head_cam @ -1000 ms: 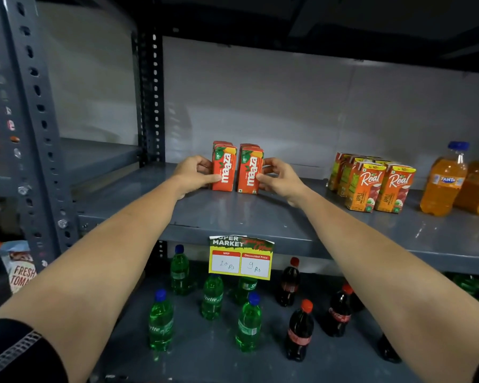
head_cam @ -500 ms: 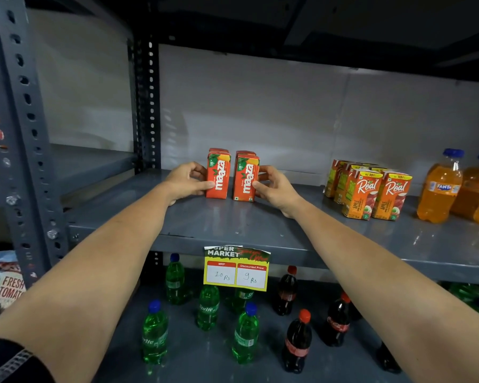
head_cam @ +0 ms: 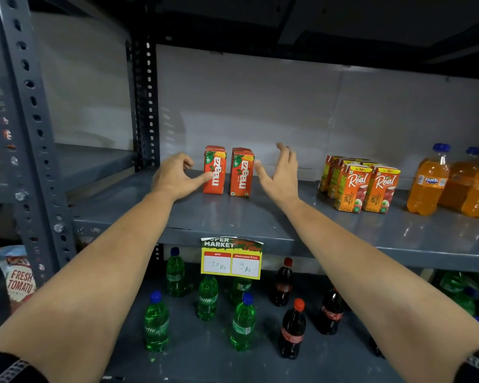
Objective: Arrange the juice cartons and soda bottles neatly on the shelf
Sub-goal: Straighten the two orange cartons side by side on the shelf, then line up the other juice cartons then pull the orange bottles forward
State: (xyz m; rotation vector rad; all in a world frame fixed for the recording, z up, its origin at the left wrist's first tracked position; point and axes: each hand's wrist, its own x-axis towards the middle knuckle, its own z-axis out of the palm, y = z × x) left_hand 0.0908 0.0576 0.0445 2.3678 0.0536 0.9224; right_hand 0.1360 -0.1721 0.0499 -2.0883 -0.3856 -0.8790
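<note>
Head view: both hands' fingers spread, nothing held; rear Maaza cartons (head_cam: 228,170) hidden

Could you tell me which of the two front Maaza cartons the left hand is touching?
The left one; the left hand's thumb rests on it.

Maaza cartons (head_cam: 227,171); Real cartons (head_cam: 367,189); tag (head_cam: 231,258), seemingly "10 Rs".
</note>
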